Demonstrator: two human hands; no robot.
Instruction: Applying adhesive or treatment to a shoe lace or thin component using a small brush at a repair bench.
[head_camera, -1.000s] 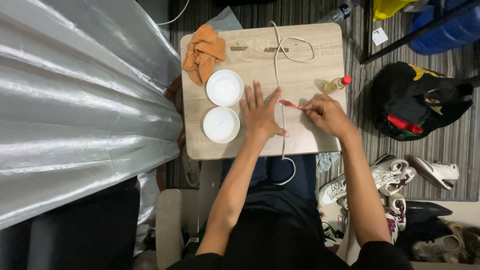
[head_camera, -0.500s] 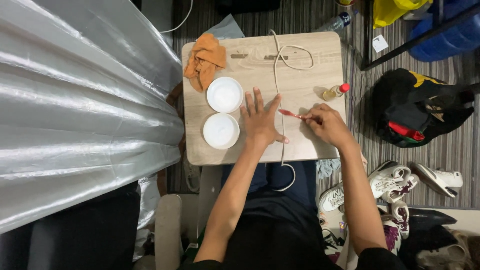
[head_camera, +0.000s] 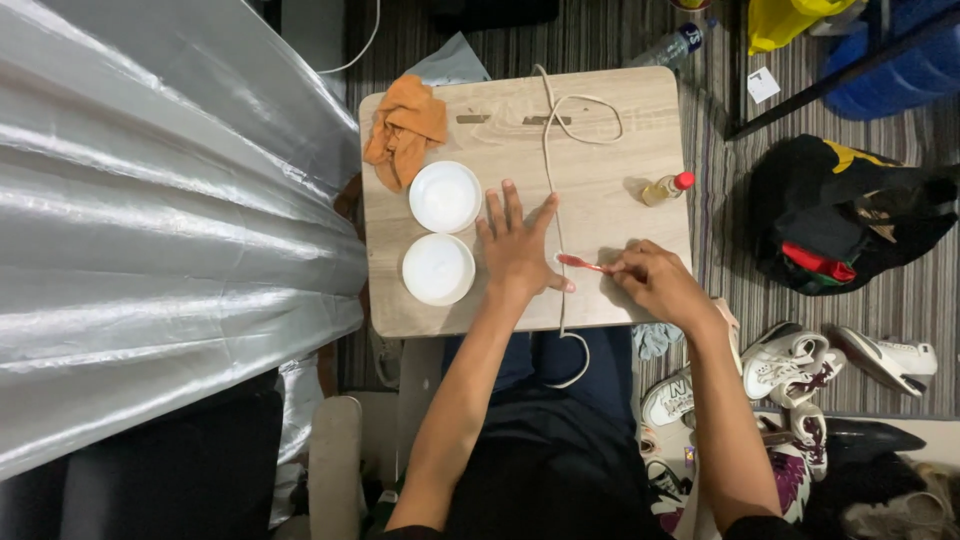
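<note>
Two hands seen over small wooden table (head_camera: 620, 150). Thin red brush (head_camera: 582, 264) lain nearly level, long axis across table, tip pointed toward left hand's (head_camera: 520, 250) thumb, rear end hidden in right hand (head_camera: 660, 285). Brush pinched between right fingers, hand otherwise curled, rested at table's right front edge. Left hand laid flat, palm down, fingers spread, pointed away from body. White cord (head_camera: 551, 180) run beside left hand. Two white round lids (head_camera: 445, 196) set just left of it. Orange cloth (head_camera: 405, 128) bunched at far left corner; small red-capped bottle (head_camera: 666, 187) laid near right edge.
</note>
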